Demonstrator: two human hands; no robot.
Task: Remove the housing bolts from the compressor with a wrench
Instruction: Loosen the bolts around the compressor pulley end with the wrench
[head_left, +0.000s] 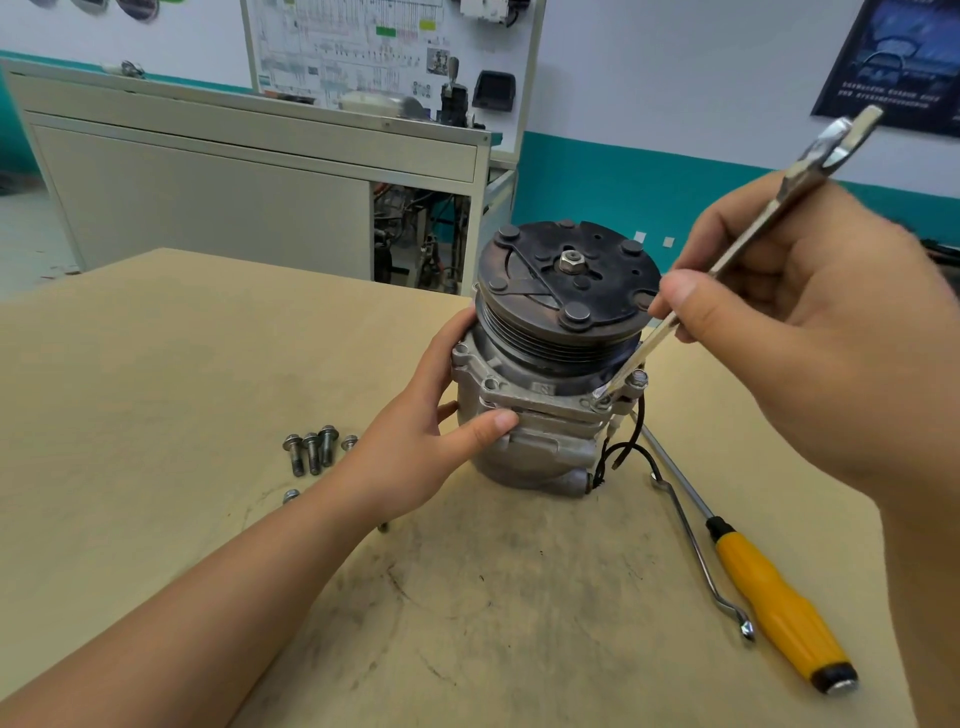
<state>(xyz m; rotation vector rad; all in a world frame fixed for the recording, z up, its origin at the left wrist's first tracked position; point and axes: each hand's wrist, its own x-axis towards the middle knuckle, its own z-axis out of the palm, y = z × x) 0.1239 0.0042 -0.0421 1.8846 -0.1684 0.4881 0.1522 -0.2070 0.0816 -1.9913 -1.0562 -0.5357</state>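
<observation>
Head view | heavy-looking, rigid compressor (540, 431) was clasped at housing by left grip (415, 441) | wrench (740, 248) was pinched by right grip (810, 332)

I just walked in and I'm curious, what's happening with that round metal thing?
A person is unbolting a grey metal compressor on a tan wooden table. The left hand steadies its body; the right hand holds a long silver wrench with its end on a flange bolt. Several loose steel bolts lie beside it.

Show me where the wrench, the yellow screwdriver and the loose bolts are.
wrench (815, 166), head view, on its wide upper end.
yellow screwdriver (774, 597), head view, on the middle of its handle.
loose bolts (311, 452), head view, on one bolt of the cluster.
</observation>
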